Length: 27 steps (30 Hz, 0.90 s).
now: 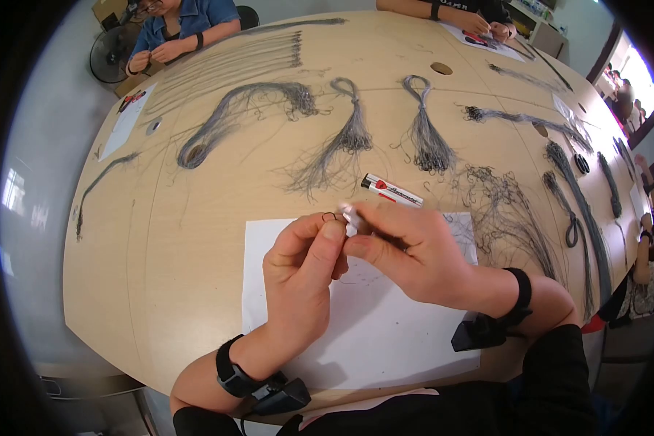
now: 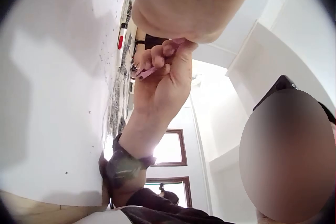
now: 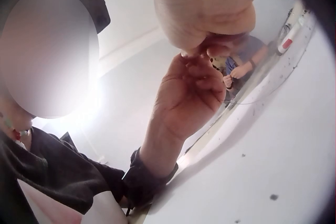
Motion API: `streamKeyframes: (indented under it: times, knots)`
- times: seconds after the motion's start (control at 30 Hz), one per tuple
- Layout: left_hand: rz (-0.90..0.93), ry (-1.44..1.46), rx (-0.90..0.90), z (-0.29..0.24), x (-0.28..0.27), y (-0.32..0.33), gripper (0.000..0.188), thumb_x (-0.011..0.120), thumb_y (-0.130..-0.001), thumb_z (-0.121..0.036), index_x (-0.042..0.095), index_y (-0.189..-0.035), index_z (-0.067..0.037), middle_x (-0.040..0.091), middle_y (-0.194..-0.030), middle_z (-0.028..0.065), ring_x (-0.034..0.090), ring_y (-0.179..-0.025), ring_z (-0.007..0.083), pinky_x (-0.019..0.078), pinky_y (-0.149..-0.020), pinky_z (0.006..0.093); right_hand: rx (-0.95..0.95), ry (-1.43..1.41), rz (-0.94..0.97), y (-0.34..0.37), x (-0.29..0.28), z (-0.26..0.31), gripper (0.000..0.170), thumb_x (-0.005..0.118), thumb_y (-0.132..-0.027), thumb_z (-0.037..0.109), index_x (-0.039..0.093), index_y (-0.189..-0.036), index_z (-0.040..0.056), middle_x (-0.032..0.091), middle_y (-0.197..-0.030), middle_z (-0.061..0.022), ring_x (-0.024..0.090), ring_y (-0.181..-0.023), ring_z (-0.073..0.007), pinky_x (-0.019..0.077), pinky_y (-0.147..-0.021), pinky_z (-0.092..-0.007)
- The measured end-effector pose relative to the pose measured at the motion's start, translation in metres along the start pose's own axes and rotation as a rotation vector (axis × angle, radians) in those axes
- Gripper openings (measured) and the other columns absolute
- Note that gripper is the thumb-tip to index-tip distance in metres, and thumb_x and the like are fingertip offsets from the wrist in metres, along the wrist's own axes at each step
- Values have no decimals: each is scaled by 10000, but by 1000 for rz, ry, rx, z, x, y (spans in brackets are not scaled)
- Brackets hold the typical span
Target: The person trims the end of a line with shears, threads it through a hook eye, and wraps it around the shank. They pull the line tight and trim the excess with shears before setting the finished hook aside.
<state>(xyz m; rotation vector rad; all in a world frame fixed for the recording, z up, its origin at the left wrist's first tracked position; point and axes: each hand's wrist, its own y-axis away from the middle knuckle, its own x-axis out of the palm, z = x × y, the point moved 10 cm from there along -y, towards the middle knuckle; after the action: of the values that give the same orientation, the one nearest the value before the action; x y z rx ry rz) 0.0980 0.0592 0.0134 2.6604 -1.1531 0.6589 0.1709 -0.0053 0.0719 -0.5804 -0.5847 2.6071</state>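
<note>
Over a white sheet of paper point(image 1: 385, 327), both hands meet at the fingertips. My left hand point(image 1: 305, 261) pinches a small dark fish hook point(image 1: 329, 216) between thumb and forefinger. A small pale pink tool point(image 1: 351, 220) is gripped in my right hand point(image 1: 414, 251), its end right at the left fingertips. From the left wrist, the same pink tool point(image 2: 149, 73) shows lying across the right palm, partly covered by curled fingers. In the right wrist view my left hand point(image 3: 191, 90) has its fingers folded inward, and the hook is hidden there.
Just beyond the paper lies a white tube point(image 1: 391, 190) with a black end. Looped bundles of hooked line point(image 1: 356, 127) lie behind it, and a loose tangle of hooks point(image 1: 505, 196) spreads to the right. Two people sit across the table point(image 1: 167, 240), working with their hands.
</note>
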Motion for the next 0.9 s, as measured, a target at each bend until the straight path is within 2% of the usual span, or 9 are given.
streamKeyframes:
  times: [0.07, 0.1, 0.17, 0.5, 0.7, 0.77, 0.8, 0.87, 0.9]
  knots:
    - [17, 2, 4, -2, 2, 0, 98, 484, -838, -138, 523, -900, -72, 545, -756, -9, 444, -583, 45, 352, -513, 179, 144, -43, -23, 0, -7, -7, 176, 580, -742, 76, 509, -865, -26, 470, -595, -72, 434, -501, -119, 359, -463, -237]
    - [13, 4, 0, -2, 2, 0, 98, 484, -838, -138, 523, -900, -72, 545, -756, -9, 444, -583, 45, 352, -513, 179, 149, -44, -20, 0, -10, -5, 176, 580, -742, 76, 509, -865, -26, 470, -595, -72, 434, -501, -119, 359, -463, -237]
    - [-31, 5, 17, -5, 1, 1, 131, 537, -811, -131, 549, -876, -18, 544, -730, 19, 451, -588, 59, 368, -505, 184, 263, -43, 59, 2, -8, -11, 291, 522, -784, 23, 451, -1057, -52, 519, -876, -34, 478, -744, -38, 387, -621, -163]
    - [106, -80, 11, 0, 14, 5, 119, 554, -798, -118, 563, -859, -17, 554, -729, 16, 479, -617, 60, 391, -538, 179, 286, -126, 36, 2, -12, -9, 283, 490, -772, -41, 408, -1042, -60, 524, -836, -62, 493, -785, -59, 405, -690, -174]
    - [124, 3, -113, 6, 17, 6, 140, 529, -815, -151, 565, -862, -24, 552, -717, 16, 478, -591, 63, 374, -532, 183, 236, -107, 18, -2, -12, -6, 249, 490, -783, -23, 414, -1019, -48, 520, -822, -52, 493, -760, -54, 405, -671, -176]
    - [80, 10, -141, 6, 16, 7, 140, 523, -818, -156, 566, -859, -29, 550, -708, 17, 477, -584, 63, 366, -530, 183, 159, -281, -125, -5, -21, -5, 198, 547, -763, 58, 464, -921, -30, 470, -666, -8, 401, -569, -31, 345, -491, -175]
    - [80, 11, -142, 7, 16, 7, 140, 523, -818, -156, 566, -859, -29, 550, -708, 17, 477, -584, 63, 366, -530, 183, 160, -281, -126, -6, -24, -4, 198, 547, -763, 58, 464, -921, -30, 470, -666, -8, 401, -569, -31, 345, -491, -175]
    - [71, 1, -131, 7, 15, 7, 134, 526, -816, -153, 567, -856, -31, 548, -703, 16, 477, -583, 64, 366, -530, 183, 241, -270, -8, -6, -19, -5, 233, 497, -790, -5, 421, -1007, -42, 519, -820, -44, 497, -752, -62, 405, -671, -185]
    - [71, 1, -132, 8, 14, 7, 134, 526, -816, -153, 567, -856, -31, 548, -703, 16, 477, -583, 64, 366, -530, 183, 243, -270, -8, -6, -20, -5, 233, 497, -790, -5, 421, -1007, -42, 519, -820, -44, 497, -752, -62, 405, -671, -185]
